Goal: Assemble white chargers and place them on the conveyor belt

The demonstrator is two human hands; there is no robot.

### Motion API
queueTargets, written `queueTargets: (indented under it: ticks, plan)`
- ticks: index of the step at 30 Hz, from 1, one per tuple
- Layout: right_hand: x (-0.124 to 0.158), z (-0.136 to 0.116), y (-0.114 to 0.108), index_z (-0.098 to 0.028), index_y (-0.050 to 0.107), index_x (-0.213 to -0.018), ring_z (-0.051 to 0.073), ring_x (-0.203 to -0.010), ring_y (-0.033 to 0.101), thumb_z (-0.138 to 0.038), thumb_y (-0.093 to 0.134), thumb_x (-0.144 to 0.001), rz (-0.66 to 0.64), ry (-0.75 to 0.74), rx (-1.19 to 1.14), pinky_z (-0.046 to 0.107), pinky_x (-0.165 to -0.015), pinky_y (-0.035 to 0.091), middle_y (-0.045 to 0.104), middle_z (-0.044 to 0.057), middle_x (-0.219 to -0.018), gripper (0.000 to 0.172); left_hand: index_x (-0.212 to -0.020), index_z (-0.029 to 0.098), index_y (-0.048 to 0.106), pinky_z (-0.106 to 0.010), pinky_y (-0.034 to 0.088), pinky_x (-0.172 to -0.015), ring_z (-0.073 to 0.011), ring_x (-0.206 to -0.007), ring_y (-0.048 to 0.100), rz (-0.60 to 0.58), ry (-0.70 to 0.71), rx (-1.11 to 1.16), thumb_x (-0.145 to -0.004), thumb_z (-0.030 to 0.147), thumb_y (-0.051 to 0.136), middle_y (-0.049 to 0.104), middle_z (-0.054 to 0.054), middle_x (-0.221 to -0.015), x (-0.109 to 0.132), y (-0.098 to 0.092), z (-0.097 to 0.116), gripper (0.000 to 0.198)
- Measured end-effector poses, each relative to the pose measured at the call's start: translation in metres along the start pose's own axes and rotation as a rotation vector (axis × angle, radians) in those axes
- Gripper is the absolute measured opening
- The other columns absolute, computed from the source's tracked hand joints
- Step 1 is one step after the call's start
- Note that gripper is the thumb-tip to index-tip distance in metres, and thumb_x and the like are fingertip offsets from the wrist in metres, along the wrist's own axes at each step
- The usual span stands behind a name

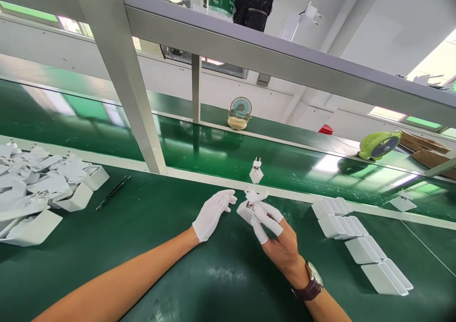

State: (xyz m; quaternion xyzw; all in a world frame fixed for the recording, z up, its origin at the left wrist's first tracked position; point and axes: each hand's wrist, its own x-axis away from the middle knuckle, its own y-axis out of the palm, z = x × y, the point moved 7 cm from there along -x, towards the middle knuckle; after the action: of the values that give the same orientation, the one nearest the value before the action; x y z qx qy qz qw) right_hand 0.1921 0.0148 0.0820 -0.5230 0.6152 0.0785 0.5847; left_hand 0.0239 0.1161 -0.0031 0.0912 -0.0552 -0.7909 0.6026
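Observation:
My right hand [276,232], with white finger cots and a watch on the wrist, grips a small white plug adapter [245,211] above the green bench. Coloured wires show at its open top, and the thumb and fingers hide part of it. Just left of it, my left hand [213,213] wears a white glove. Its fingers reach toward the adapter, slightly bent and apart from it, with nothing visible in them. Beyond both hands, a similar white plug adapter [256,174] with two pins lies at the near side of the green conveyor belt [221,151].
White casings [368,248] stand in rows on the right. At left lies a pile of white plug parts [46,179], with black tweezers [113,193] beside it. A metal post [121,75] and an overhead shelf [249,42] cross the view. Two fans stand beyond the belt.

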Motion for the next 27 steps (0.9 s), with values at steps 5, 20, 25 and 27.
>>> queueTargets:
  ticks: [5, 20, 25, 27]
  plan:
    - [0.002, 0.004, 0.014, -0.029, 0.057, -0.138, 0.022, -0.105, 0.07, -0.004, 0.06, -0.089, -0.119, 0.036, -0.018, 0.034, -0.087, 0.062, 0.066, 0.01, -0.122, 0.055, -0.125, 0.016, 0.063, -0.034, 0.053, -0.086, -0.025, -0.108, 0.064, -0.009, -0.011, 0.025, -0.093, 0.056, 0.057, 0.07, -0.012, -0.114, 0.002, 0.0, 0.001, 0.051]
    - [0.034, 0.03, 0.043, -0.025, 0.049, -0.137, 0.022, -0.098, 0.069, -0.023, 0.059, -0.094, -0.301, 0.342, -0.059, 0.035, -0.086, 0.06, 0.069, 0.007, -0.113, 0.044, -0.109, 0.019, 0.068, -0.035, 0.052, -0.094, -0.0228, -0.096, 0.068, -0.085, -0.137, -0.195, -0.088, 0.049, 0.066, 0.075, -0.005, -0.101, 0.01, 0.013, 0.01, 0.037]
    - [0.028, 0.023, 0.046, -0.028, 0.053, -0.138, 0.022, -0.104, 0.065, -0.018, 0.053, -0.096, -0.352, 0.249, -0.097, 0.036, -0.09, 0.058, 0.064, 0.009, -0.117, 0.043, -0.11, 0.019, 0.068, -0.036, 0.053, -0.093, -0.0232, -0.097, 0.069, -0.088, -0.146, -0.222, -0.088, 0.05, 0.065, 0.076, -0.005, -0.101, 0.009, 0.012, 0.01, 0.037]
    - [0.027, 0.023, 0.046, -0.029, 0.054, -0.138, 0.021, -0.102, 0.065, -0.018, 0.053, -0.097, -0.355, 0.252, -0.123, 0.035, -0.09, 0.058, 0.065, 0.008, -0.116, 0.042, -0.11, 0.019, 0.068, -0.036, 0.053, -0.094, -0.0236, -0.097, 0.069, -0.085, -0.14, -0.232, -0.088, 0.05, 0.065, 0.076, -0.005, -0.101, 0.009, 0.012, 0.01, 0.038]
